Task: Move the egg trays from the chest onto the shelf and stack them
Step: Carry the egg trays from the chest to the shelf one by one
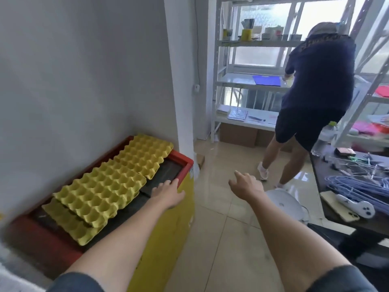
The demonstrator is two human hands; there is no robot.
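Note:
Three yellow egg trays lie in an overlapping row on the chest (181,161), which has a red rim, dark lid and yellow front. The far tray (145,154) is at the back, the middle tray (103,190) overlaps the near tray (69,222). My left hand (168,192) hovers open at the chest's front edge, just right of the middle tray, touching no tray. Out over the floor, my right hand (246,184) is open and empty. A white metal shelf (235,82) stands at the back by the window.
A person in dark clothes (315,91) stands bent at the shelf, blocking its right part. A dark table (357,203) with cables, a phone and tools is at the right. A white stool (288,205) sits on the tiled floor. Cardboard boxes (240,133) lie under the shelf.

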